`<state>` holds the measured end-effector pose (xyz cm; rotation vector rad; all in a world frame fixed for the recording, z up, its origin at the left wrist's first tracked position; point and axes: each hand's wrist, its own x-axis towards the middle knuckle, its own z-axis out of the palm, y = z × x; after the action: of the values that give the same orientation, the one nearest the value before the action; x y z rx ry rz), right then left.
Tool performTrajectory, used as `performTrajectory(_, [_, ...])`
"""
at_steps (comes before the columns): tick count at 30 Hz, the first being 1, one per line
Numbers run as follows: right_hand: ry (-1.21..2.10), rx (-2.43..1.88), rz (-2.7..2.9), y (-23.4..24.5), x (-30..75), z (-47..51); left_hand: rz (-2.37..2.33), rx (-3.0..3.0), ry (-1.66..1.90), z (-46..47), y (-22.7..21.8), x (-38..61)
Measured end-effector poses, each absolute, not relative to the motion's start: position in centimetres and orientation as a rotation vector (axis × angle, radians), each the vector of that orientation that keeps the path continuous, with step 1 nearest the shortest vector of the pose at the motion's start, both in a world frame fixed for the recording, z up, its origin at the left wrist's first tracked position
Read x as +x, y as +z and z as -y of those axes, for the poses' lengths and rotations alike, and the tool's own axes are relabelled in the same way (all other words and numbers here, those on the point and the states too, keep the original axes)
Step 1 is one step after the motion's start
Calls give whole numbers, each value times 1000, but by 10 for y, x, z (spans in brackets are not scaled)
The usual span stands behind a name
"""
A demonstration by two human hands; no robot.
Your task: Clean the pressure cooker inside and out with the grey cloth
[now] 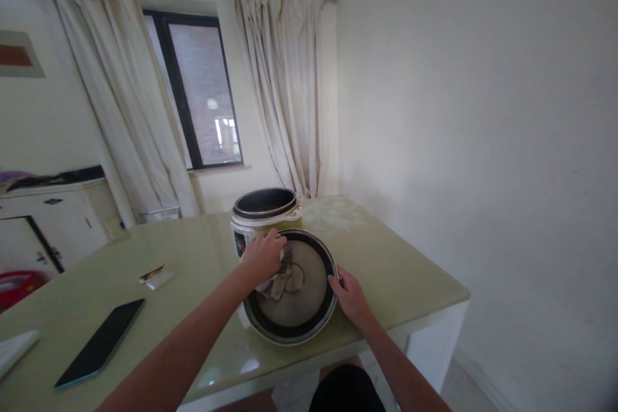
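Note:
A round cooker lid [309,296] is tilted up in front of me, its grey inner face with a dark sealing ring turned my way. My right hand [351,295] grips its right rim, thumb on the front. Bunched in my left hand [264,257] is a greyish cloth [276,284], pressed against the upper left of the lid's inner face. Just behind stands the rice cooker body [266,217], open at the top with a dark pot inside. Part of its front is hidden by the lid and my left hand.
On the pale green table [193,251] a dark tablet-like slab [101,342] lies at left, with a small white packet [159,279] beyond it. A white object [17,351] sits at the left edge. The wall [483,141] rises along the right.

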<state>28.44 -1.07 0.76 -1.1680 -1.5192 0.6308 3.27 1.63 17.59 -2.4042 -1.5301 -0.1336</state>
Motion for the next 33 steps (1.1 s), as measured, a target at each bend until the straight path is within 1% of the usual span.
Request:
performTrajectory(6, [630, -1131, 1536, 7, 285, 11, 1716, -2488, -526, -33, 181, 65])
performTrajectory(10, [635, -1158, 1574, 8, 285, 11, 1618, -2451, -723, -30, 187, 94])
performTrajectory(13, [629, -1183, 1580, 10, 285, 11, 1555, -2412, -674, -24, 175, 112])
performTrajectory(17, [683, -1197, 1544, 10, 288, 8, 1457, -2654, -548, -14, 142, 122])
performTrajectory(20, [706, -1190, 1514, 8, 290, 6, 1330, -2797, -432, -11, 129, 114])
performTrajectory(23, [692, -1172, 1485, 8, 289, 5, 1228, -2793, -250, -14, 138, 91])
performTrajectory(25, [688, -1179, 1466, 10, 289, 6, 1261, -2697, -216, -18, 151, 72])
performTrajectory(29, [704, -1173, 1464, 15, 287, 10, 1566, -2376, -327, -30, 176, 39])
performTrajectory(33, [720, -1161, 1509, 20, 284, 14, 1698, -2296, -446, -35, 179, 43])
